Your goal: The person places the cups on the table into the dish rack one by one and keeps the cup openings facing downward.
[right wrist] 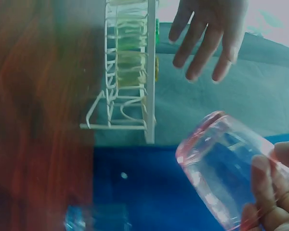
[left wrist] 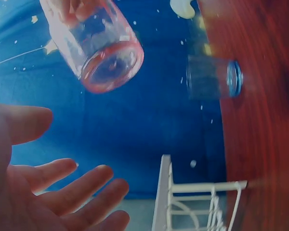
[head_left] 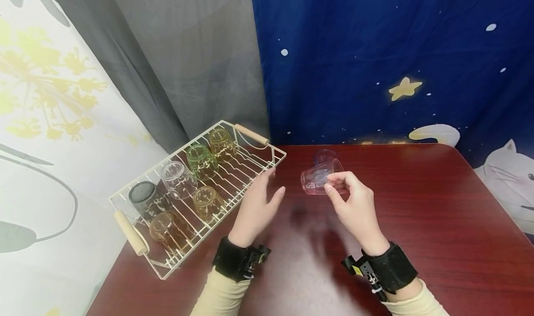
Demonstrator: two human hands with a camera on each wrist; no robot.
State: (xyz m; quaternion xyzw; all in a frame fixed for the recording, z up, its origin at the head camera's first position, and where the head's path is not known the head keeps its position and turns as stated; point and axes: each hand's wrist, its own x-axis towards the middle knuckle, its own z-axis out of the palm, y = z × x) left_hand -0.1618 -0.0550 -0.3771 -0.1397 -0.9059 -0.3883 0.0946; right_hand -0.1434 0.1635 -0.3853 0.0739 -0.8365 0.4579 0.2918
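My right hand (head_left: 354,205) pinches a clear pink glass (head_left: 314,180) by its rim side, thumb and fingers on its wall. The glass is tilted, with its thick base toward the left, off the table. In the left wrist view the pink base (left wrist: 113,67) faces the camera. My left hand (head_left: 257,205) holds nothing; its fingers are extended and apart beside the right edge of the wire rack (head_left: 235,205). Behind the pink glass stands a bluish glass (head_left: 324,156) on the table, partly hidden in the head view and fully seen from the left wrist (left wrist: 212,78).
The white wire rack has wooden handles (head_left: 131,232) and holds several upside-down glasses: grey (head_left: 148,202), clear (head_left: 179,180), green (head_left: 202,163), and amber ones (head_left: 208,205). It stands on the left of the dark red table (head_left: 425,214). A blue curtain (head_left: 354,75) hangs behind.
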